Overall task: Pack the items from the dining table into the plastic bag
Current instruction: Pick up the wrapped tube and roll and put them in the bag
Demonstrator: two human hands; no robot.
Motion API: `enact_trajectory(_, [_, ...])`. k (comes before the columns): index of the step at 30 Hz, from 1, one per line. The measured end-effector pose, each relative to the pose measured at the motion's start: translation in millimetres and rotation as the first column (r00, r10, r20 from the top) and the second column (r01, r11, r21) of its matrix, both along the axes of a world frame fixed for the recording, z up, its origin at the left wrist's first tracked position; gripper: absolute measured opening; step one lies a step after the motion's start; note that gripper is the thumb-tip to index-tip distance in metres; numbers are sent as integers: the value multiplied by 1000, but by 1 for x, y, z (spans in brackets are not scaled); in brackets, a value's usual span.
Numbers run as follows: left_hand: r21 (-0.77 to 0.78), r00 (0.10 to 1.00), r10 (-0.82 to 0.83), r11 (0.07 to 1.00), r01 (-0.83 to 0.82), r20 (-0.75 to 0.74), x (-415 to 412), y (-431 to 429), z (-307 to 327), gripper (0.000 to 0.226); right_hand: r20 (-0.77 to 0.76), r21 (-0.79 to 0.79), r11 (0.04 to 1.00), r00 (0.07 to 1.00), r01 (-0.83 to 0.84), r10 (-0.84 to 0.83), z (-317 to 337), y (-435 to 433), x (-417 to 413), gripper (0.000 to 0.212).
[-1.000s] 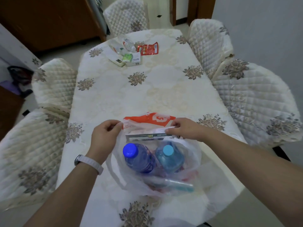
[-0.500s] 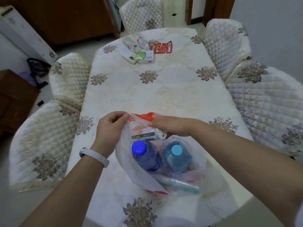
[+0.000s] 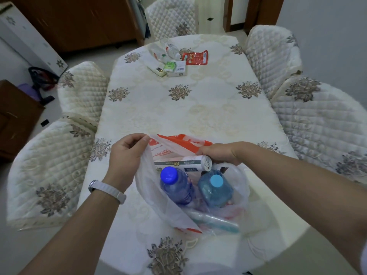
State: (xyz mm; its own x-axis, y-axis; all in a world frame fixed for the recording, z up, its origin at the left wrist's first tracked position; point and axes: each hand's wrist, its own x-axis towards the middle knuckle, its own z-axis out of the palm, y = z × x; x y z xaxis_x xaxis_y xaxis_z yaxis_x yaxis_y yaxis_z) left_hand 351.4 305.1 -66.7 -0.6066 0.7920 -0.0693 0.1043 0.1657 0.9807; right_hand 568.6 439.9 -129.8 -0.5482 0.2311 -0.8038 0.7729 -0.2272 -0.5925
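Hands hold plastic bag near table edge.

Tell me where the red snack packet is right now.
In the head view, the red snack packet lies at the far end of the dining table, just right of the clear bottles and behind the small white box, far from the plastic bag.

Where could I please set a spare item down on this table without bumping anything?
The widest bare patch is the middle of the table, between the far cluster around the red packet and the bag. The strip right of the bag, toward the table's edge, also looks free. It is crowded at the bag, where both hands work.
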Motion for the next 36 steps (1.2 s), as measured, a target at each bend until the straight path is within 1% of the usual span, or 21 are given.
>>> enact_trajectory(3, [-3, 1000, -6, 1000, 6, -7, 1, -1, 0, 8, -20, 69, 994, 996, 83, -82, 7, -3, 4, 40])
enact_trajectory(5, [0, 1000, -9, 1000, 9, -18, 1, 0, 0, 9, -44, 137, 989, 998, 58, -52, 10, -4, 6, 43])
enact_trajectory(7, [8, 1000, -12, 1000, 12, -25, 2, 1, 2, 11, -64, 316, 949, 998, 1, 20, 15, -3, 9, 43])
enact_trajectory(8, [11, 1000, -15, 1000, 15, -27, 3, 1, 2, 12, -78, 396, 918, 997, 8, 25, 18, -3, 10, 39])
enact_trajectory(13, [10, 1000, -14, 1000, 14, -8, 0, 0, 2, 13, -245, 554, 788, 957, 268, -154, 23, 3, 30, 10])
enact_trajectory(15, [12, 1000, -7, 1000, 6, 5, -2, -1, 2, 11, -352, 542, 714, 891, 443, -286, 26, 4, 39, 12])
enact_trajectory(18, [39, 1000, 9, 999, -9, -8, -3, -2, 1, 6, -529, 402, 576, 694, 712, -488, 31, 4, 56, 22])
enact_trajectory(19, [43, 1000, 14, 999, -13, -19, -4, -2, 0, 4, -569, 368, 532, 637, 763, -520, 32, 4, 62, 25])
enact_trajectory(20, [44, 1000, 15, 999, -14, -26, -5, -2, -1, 4, -585, 378, 500, 619, 779, -524, 33, 2, 67, 27])
enact_trajectory(21, [43, 999, 13, 999, -11, -34, -6, -3, -2, 4, -577, 431, 482, 644, 762, -502, 35, -1, 73, 25])
enact_trajectory(22, [41, 999, 6, 999, -5, -44, -7, -4, -4, 5, -523, 538, 478, 720, 694, -457, 36, -5, 78, 22])
enact_trajectory(23, [36, 998, -2, 999, 4, -59, -8, -5, -5, 8, -414, 679, 471, 824, 563, -388, 34, -9, 85, 21])
enact_trajectory(24, [26, 997, -10, 1000, 12, -74, -10, -6, -8, 11, -269, 808, 444, 914, 386, -305, 31, -14, 91, 24])
enact_trajectory(25, [14, 996, -17, 1000, 18, -92, -12, -8, -10, 12, -133, 894, 393, 965, 215, -224, 26, -18, 98, 26])
enact_trajectory(26, [6, 994, -21, 1000, 22, -110, -15, -9, -12, 13, -35, 937, 338, 986, 90, -166, 21, -22, 103, 26])
enact_trajectory(27, [1, 991, -25, 1000, 25, -132, -17, -11, -13, 13, 22, 954, 298, 989, 22, -144, 15, -26, 109, 22])
enact_trajectory(28, [2, 988, -25, 1000, 26, -155, -18, -13, -13, 13, 44, 963, 271, 986, 0, -158, 13, -30, 114, 17])
enact_trajectory(30, [18, 982, -28, 999, 32, -187, -20, -16, -10, 13, -7, 972, 224, 963, 70, -270, 22, -39, 119, 10])
enact_trajectory(33, [61, 984, -43, 997, 54, -171, -19, -20, 1, 6, -220, 921, 187, 851, 342, -476, 47, -55, 120, 7])
enact_trajectory(35, [75, 982, -61, 994, 76, -180, -19, -23, 4, 7, -338, 864, 145, 769, 482, -542, 62, -67, 118, 5])
enact_trajectory(36, [79, 981, -73, 993, 88, -179, -20, -25, 4, 9, -366, 850, 129, 749, 510, -552, 68, -74, 116, 5])
